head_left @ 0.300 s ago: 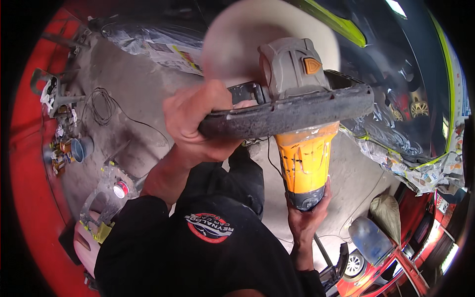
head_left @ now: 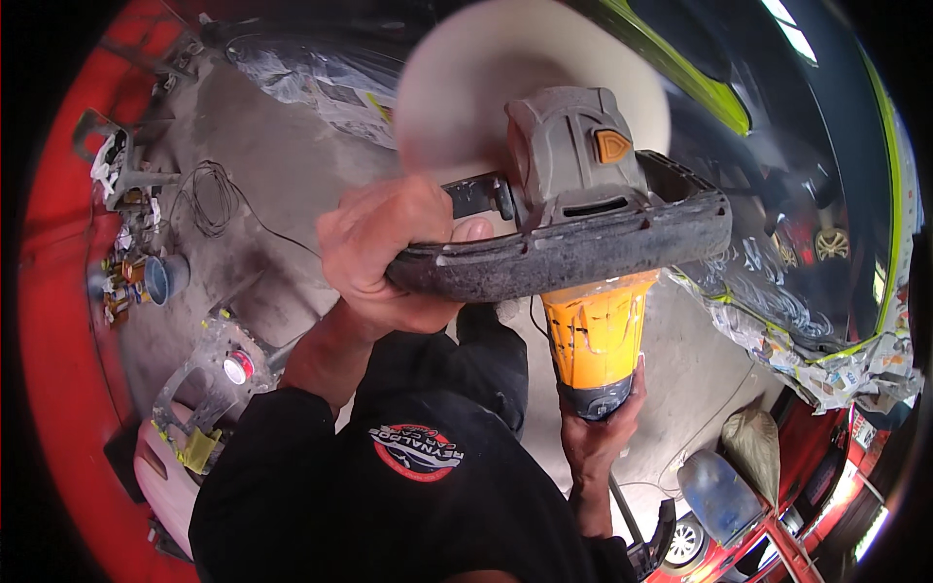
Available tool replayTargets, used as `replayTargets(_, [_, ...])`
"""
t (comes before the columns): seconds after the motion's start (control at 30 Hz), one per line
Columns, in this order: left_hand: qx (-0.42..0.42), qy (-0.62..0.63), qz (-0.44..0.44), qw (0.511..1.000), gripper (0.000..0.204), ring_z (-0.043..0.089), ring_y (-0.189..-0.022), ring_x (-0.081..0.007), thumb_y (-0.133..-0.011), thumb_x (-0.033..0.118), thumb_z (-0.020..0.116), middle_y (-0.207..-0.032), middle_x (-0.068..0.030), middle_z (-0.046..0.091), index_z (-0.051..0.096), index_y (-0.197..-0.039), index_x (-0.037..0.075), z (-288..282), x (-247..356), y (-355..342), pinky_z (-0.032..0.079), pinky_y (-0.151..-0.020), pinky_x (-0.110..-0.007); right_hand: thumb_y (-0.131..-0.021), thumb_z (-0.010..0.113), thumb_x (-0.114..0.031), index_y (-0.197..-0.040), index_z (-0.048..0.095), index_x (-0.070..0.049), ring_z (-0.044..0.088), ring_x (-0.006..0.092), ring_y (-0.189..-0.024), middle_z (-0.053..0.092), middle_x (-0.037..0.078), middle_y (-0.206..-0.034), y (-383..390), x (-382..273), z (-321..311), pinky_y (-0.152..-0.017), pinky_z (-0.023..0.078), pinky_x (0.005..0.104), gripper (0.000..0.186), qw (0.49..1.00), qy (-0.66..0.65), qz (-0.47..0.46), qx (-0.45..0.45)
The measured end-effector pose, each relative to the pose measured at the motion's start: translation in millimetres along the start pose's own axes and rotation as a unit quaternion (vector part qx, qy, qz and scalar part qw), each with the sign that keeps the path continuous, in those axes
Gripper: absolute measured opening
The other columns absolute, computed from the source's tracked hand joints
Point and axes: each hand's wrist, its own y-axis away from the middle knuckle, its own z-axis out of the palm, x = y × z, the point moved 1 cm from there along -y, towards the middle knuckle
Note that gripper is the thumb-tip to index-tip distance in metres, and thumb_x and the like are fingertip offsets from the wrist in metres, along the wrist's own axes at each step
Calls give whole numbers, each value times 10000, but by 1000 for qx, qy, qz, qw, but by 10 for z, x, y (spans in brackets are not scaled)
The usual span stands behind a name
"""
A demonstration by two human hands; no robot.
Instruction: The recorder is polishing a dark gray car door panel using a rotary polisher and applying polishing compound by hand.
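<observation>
A yellow, grey and black rotary polisher (head_left: 595, 335) is held up in front of me. Its round white pad (head_left: 452, 92) looks smeared, as if spinning, and lies against or close to a dark glossy car panel (head_left: 807, 146); contact cannot be made out. My left hand (head_left: 384, 257) is wrapped round the left end of the black loop handle (head_left: 583, 238). Below, my right hand (head_left: 603, 447) grips the dark rear end of the yellow body, with part of the fingers hidden behind it.
Masking paper and plastic (head_left: 826, 355) edge the car at right, with yellow-green tape (head_left: 714, 92) above. A coiled cable (head_left: 209, 199) lies on the concrete floor. At left stand a blue bucket (head_left: 167, 279) and a masked part with a red-and-white can (head_left: 238, 367). Lower right holds a blue container (head_left: 721, 496).
The polisher's head and loop handle have dropped slightly in view, and my left hand has come down with them. The surroundings have shifted a little. Both hands keep their grip.
</observation>
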Motion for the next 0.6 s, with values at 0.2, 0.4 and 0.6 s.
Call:
replayTargets(0.2, [44,-82,7,996,153,524,-590,-187,-819,-102,739,-713,-101,572,593,-855,-73,-578,261,111,462,-574,-361,-794,954,-164,-1604,329,45,698,322,-1217,674,253,-1343,94,-61,311,-1054,534,404,1044,997,-33,-49,-45])
replayTargets(0.4, [138,-75,36,987,192,545,-571,-175,-749,-202,702,-669,-102,584,592,-812,-58,-757,125,97,501,-581,-339,-797,954,-131,-1607,308,40,723,276,-1164,711,217,-1289,38,-118,508,-1018,562,378,1051,994,-47,-77,-67])
replayTargets(0.6, [104,-31,4,994,174,536,-615,-197,-797,-160,709,-723,-120,591,574,-835,-56,-482,103,193,473,-593,-363,-811,918,-154,-1605,317,35,754,361,-1090,717,260,-1253,100,163,432,-926,599,403,1014,996,-37,-69,-50])
